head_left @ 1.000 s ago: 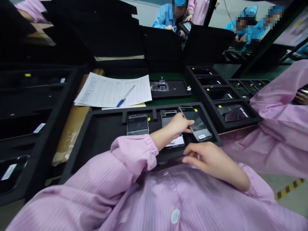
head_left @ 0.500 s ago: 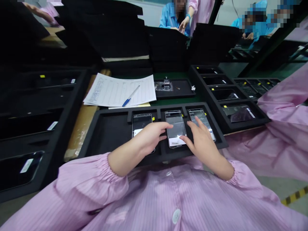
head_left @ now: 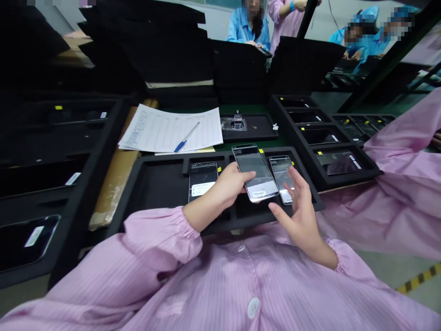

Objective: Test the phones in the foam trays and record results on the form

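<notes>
My left hand (head_left: pixel 234 183) grips a smartphone (head_left: pixel 254 168) by its left side, thumb over the lit screen. The phone is tilted and lifted above the middle slot of a black foam tray (head_left: pixel 151 184). My right hand (head_left: pixel 298 211) is off to the right with fingers apart, holding nothing. Behind its fingers, a second smartphone (head_left: pixel 280 168) lies in the right slot, its screen lit. Left of my left hand, a third smartphone (head_left: pixel 203 172) rests in its slot with a white pop-up on the screen, its lower part hidden by my forearm.
Printed sheets (head_left: pixel 161 124) with a blue pen (head_left: pixel 186 138) lie behind the tray. A small black tray (head_left: pixel 265 126) holds a metal piece and a plastic bag. More phone trays stand left and right (head_left: pixel 344 161). A pink sleeve (head_left: pixel 406 138) reaches in at right. Co-workers sit beyond.
My left hand has taken hold of the middle phone and raised it out of its slot, tilting it. My right hand has moved right and down, away from that phone.
</notes>
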{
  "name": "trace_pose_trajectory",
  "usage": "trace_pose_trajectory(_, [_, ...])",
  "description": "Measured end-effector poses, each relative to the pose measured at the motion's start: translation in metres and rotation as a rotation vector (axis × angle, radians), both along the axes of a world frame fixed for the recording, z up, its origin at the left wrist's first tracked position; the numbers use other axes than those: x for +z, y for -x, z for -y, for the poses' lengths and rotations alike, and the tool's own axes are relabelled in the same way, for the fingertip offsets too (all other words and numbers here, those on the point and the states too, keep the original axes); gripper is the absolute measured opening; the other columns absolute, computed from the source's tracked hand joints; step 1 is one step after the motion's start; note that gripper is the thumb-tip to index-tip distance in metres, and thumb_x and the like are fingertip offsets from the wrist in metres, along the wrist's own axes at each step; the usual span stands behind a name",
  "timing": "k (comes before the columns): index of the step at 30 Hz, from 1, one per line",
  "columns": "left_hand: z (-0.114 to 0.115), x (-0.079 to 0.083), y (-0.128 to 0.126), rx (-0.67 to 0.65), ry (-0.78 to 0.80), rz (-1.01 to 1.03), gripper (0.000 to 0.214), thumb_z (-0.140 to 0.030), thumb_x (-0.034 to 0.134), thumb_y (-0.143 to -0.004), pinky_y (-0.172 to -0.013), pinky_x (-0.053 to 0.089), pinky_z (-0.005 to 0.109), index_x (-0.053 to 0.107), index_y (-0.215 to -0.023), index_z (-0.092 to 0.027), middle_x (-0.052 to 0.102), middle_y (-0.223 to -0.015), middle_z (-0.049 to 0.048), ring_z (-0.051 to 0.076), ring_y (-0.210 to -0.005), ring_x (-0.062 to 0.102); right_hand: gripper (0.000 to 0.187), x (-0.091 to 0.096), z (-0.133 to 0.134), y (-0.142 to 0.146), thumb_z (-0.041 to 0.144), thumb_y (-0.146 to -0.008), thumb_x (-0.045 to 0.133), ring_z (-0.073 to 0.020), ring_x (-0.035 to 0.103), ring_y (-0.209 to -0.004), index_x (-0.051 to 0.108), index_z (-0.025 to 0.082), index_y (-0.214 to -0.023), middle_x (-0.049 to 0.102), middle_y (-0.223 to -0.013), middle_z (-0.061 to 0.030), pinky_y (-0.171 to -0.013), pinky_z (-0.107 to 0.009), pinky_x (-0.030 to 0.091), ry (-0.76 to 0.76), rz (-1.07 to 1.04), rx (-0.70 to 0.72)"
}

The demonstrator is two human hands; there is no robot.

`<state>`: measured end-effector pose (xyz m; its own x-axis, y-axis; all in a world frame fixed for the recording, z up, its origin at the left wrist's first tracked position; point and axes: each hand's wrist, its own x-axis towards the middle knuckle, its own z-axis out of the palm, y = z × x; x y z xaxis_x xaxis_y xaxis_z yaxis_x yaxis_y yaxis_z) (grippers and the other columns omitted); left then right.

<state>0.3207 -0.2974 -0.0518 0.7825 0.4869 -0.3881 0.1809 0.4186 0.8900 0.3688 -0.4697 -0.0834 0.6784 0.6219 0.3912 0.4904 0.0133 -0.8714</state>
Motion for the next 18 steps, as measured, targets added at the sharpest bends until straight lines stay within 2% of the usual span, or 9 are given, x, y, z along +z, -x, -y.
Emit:
trace_pose_trajectory(1, [0.001,0.005,0.004,0.016,0.011,0.049,0.015,-0.01,0.066,-0.075,-0.066,0.056,0.031,0.063,-0.089,-0.016,0.072,-0.085,0.0039,0.017,-0.073,0.067,0.073,-0.002,-0.002,0.002,0.035,-0.086,0.072,-0.0298,0.036,-0.147,0.032,0.029,-0.146,0.034,-0.16,-0.0143,-0.115,-0.055,0.042,-0.036,-0.157,0.068])
trace_pose_trajectory(2, [0.002,0.01,0.007,0.035,0.022,0.105,0.016,-0.012,0.067,-0.076,-0.069,0.056,0.031,0.063,-0.092,-0.016,0.072,-0.088,0.0042,0.017,-0.076,0.068,0.072,-0.003,-0.005,0.004,0.037,-0.084,0.075,-0.0296,0.046,-0.141,0.034,0.029,-0.143,0.043,-0.154,-0.0149,-0.11,-0.054,0.048,-0.058,-0.314,0.156])
trace_pose_trajectory(4, [0.006,0.018,0.013,0.063,0.042,0.214,0.02,-0.014,0.069,-0.075,-0.071,0.056,0.029,0.062,-0.094,-0.016,0.072,-0.091,0.0042,0.017,-0.08,0.068,0.062,-0.001,-0.01,0.009,0.04,-0.082,0.078,-0.0283,0.066,-0.118,0.042,0.028,-0.131,0.064,-0.132,-0.0126,-0.096,-0.049,0.06,-0.078,-0.559,0.298])
trace_pose_trajectory(6, [0.01,0.021,0.018,0.064,0.048,0.273,0.025,-0.017,0.073,-0.074,-0.068,0.055,0.028,0.061,-0.095,-0.017,0.072,-0.092,0.0036,0.017,-0.079,0.068,0.051,0.003,-0.015,0.013,0.038,-0.081,0.08,-0.0259,0.075,-0.097,0.048,0.026,-0.119,0.073,-0.109,-0.007,-0.078,-0.041,0.066,-0.105,-0.675,0.301])
trace_pose_trajectory(8, [0.013,0.022,0.021,0.053,0.046,0.288,0.029,-0.021,0.075,-0.073,-0.062,0.053,0.026,0.06,-0.098,-0.017,0.071,-0.093,0.0034,0.017,-0.077,0.067,0.046,0.008,-0.018,0.016,0.036,-0.08,0.081,-0.0239,0.077,-0.088,0.052,0.026,-0.114,0.075,-0.099,-0.0032,-0.066,-0.034,0.067,-0.145,-0.697,0.246])
trace_pose_trajectory(10, [0.015,0.021,0.023,0.062,0.045,0.293,0.033,-0.023,0.076,-0.073,-0.059,0.052,0.026,0.059,-0.1,-0.018,0.07,-0.094,0.0034,0.017,-0.076,0.066,0.043,0.012,-0.019,0.017,0.035,-0.08,0.081,-0.0227,0.077,-0.085,0.055,0.025,-0.111,0.076,-0.095,-0.0021,-0.06,-0.03,0.066,-0.158,-0.7,0.24])
trace_pose_trajectory(18, [0.025,0.015,0.027,0.122,0.116,0.291,0.026,-0.021,0.072,-0.076,-0.048,0.047,0.022,0.056,-0.098,-0.019,0.067,-0.089,0.0006,0.014,-0.067,0.062,0.033,0.013,-0.017,0.024,0.032,-0.082,0.079,-0.0217,0.077,-0.083,0.059,0.023,-0.106,0.078,-0.088,-0.0023,-0.062,-0.028,0.066,-0.185,-0.709,0.201])
